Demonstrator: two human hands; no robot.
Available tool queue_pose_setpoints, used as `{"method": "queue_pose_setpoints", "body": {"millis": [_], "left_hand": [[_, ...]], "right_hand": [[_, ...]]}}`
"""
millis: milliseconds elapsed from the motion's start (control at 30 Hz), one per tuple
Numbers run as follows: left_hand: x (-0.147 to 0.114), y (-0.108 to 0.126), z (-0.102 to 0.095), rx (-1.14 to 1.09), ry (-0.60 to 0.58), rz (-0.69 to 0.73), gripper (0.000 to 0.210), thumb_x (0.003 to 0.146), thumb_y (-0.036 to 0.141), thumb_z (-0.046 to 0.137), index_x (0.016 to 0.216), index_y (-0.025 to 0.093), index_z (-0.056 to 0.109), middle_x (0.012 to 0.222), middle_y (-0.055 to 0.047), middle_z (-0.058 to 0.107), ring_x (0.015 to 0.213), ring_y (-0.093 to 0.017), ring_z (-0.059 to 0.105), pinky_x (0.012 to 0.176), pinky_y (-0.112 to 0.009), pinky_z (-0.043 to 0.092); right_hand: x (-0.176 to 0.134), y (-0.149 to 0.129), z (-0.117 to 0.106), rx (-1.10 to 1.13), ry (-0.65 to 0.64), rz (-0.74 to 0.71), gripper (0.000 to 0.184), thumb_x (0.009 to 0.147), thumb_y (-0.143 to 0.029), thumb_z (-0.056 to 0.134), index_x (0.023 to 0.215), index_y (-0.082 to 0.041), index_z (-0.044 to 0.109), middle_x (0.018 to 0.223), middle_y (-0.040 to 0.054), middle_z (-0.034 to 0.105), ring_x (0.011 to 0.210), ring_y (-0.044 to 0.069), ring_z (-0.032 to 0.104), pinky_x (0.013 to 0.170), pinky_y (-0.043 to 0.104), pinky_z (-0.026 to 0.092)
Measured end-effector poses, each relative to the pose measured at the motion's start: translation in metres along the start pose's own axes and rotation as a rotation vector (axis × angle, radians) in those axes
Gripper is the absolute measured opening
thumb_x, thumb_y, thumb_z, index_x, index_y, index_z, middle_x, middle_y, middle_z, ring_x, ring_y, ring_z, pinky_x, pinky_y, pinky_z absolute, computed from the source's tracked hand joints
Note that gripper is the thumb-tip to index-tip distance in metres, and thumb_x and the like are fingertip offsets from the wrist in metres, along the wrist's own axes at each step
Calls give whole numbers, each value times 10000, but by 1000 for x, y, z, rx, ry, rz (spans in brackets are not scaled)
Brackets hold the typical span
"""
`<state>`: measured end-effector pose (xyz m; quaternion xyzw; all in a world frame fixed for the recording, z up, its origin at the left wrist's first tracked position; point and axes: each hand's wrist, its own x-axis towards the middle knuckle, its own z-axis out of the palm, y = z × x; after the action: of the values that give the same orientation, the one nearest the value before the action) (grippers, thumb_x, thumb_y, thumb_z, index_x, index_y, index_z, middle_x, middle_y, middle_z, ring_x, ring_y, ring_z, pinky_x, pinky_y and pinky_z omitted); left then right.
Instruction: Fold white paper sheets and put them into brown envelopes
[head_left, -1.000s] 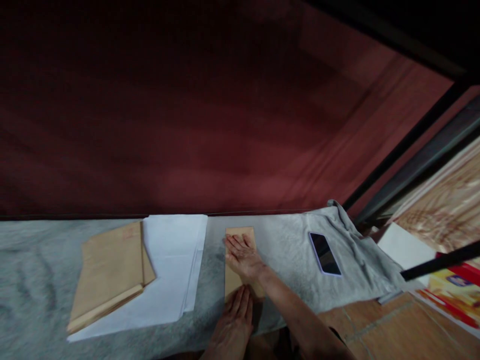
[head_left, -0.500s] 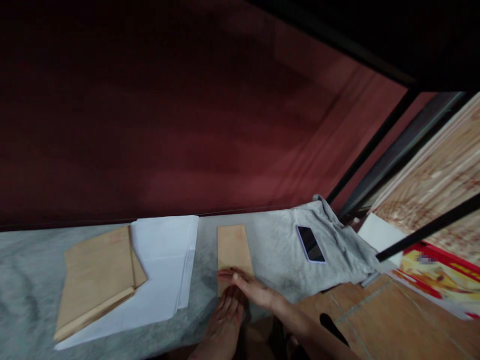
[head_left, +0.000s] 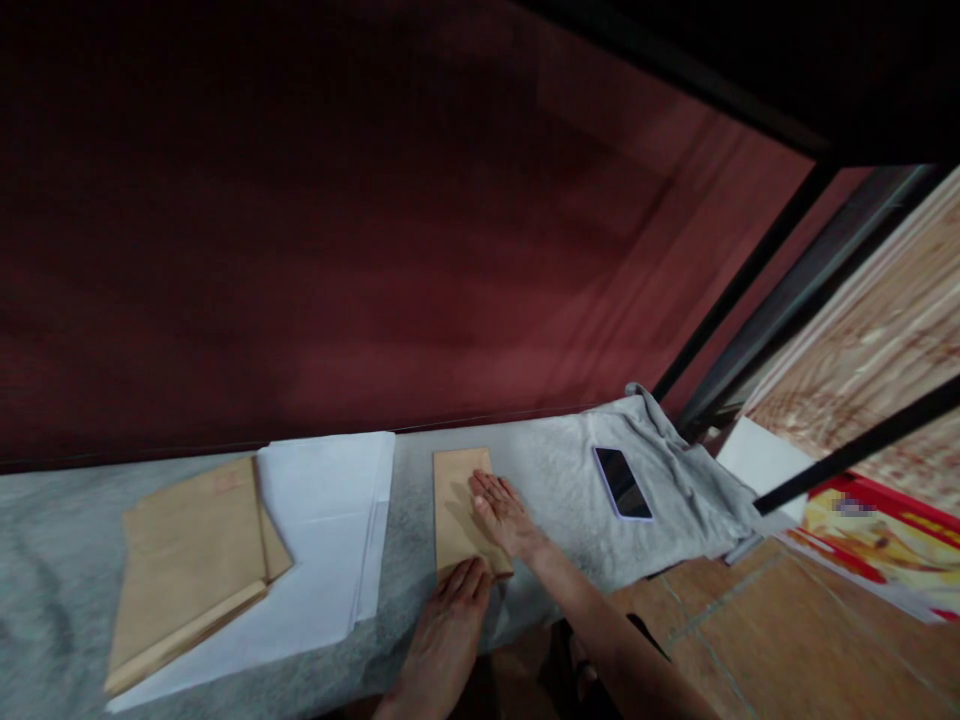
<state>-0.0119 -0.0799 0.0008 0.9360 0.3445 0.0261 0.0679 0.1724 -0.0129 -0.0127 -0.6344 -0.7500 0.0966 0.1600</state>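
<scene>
A brown paper envelope (head_left: 457,500) lies lengthwise on the grey cloth, in front of me. My right hand (head_left: 504,512) rests flat on its right side, fingers stretched toward the far end. At the near edge, my left hand (head_left: 454,610) lies palm down with its fingertips on the paper. Both hands are open and neither grips anything. To the left, several brown envelopes (head_left: 191,560) are stacked, overlapping white paper sheets (head_left: 322,530).
The grey cloth (head_left: 555,490) covers a long narrow surface against a dark red panel (head_left: 420,300). A phone (head_left: 624,484) lies at the right. Beyond are black metal bars (head_left: 862,440), a red and yellow printed box (head_left: 870,530) and the tiled floor (head_left: 795,630).
My right hand has slid away from my left, up along the envelope's right side. My left hand stays at the near edge, no longer overlapped by the right.
</scene>
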Motion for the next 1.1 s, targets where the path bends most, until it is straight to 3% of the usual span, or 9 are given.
{"method": "queue_pose_setpoints", "body": {"millis": [267, 467, 567, 667, 767, 933, 1033, 1100], "left_hand": [[11, -6, -3, -128, 82, -65, 510, 815, -69, 359, 1139, 184, 662, 1170, -73, 702, 1137, -219, 644, 995, -398, 527], [16, -7, -5, -123, 113, -154, 362, 889, 1, 385, 1053, 188, 648, 1080, -65, 666, 1073, -235, 615, 942, -392, 503], [16, -9, 1, -80, 156, -204, 307, 917, 48, 406, 1040, 190, 649, 1109, -78, 663, 1081, -256, 608, 940, -422, 492], [12, -14, 9, -39, 255, -312, 259, 945, 174, 471, 1151, 162, 627, 1212, -128, 637, 1119, -301, 590, 952, -465, 484], [8, -22, 16, -47, 355, -397, 405, 925, 280, 556, 1291, 107, 553, 1260, -179, 599, 1136, -323, 572, 957, -459, 492], [11, -28, 15, -253, 364, -511, 560, 844, 192, 605, 1387, 134, 483, 1149, -123, 629, 1077, -299, 598, 944, -445, 511], [18, -26, 7, -531, 348, -632, 731, 752, 139, 644, 1448, 156, 423, 1117, -95, 659, 1092, -302, 625, 955, -444, 517], [22, -24, 3, -846, 364, -665, 848, 719, 133, 634, 1508, 165, 323, 1100, -79, 690, 1059, -284, 663, 939, -427, 535]], "right_hand": [[-62, -1, -14, 157, -89, -59, 512, 1094, -427, 165, 1533, -281, 385, 1578, 17, 413, 1468, 147, 356, 1232, 421, 271], [-70, 4, -6, 102, -36, -133, 503, 1051, -405, 426, 1529, -251, 398, 1578, 54, 411, 1453, 184, 390, 1230, 441, 277], [-71, 5, -1, 88, -13, -140, 514, 1041, -366, 447, 1532, -224, 394, 1585, 62, 395, 1462, 193, 375, 1234, 445, 273], [-72, 5, -1, 83, -9, -140, 511, 1042, -364, 441, 1532, -228, 394, 1596, 49, 374, 1473, 194, 355, 1241, 448, 261], [-72, 6, -1, 87, -14, -146, 520, 1040, -377, 453, 1534, -227, 390, 1602, 44, 362, 1476, 192, 349, 1245, 444, 255], [-71, 6, 0, 76, 5, -154, 518, 1028, -370, 486, 1520, -226, 413, 1586, 55, 395, 1466, 199, 368, 1238, 452, 274], [-72, 4, -2, 62, 43, -159, 509, 1016, -337, 508, 1505, -217, 436, 1561, 73, 440, 1450, 209, 397, 1222, 468, 305], [-73, 0, -4, 51, 77, -163, 502, 1012, -302, 501, 1501, -206, 442, 1543, 82, 467, 1440, 216, 411, 1220, 481, 310]]}}
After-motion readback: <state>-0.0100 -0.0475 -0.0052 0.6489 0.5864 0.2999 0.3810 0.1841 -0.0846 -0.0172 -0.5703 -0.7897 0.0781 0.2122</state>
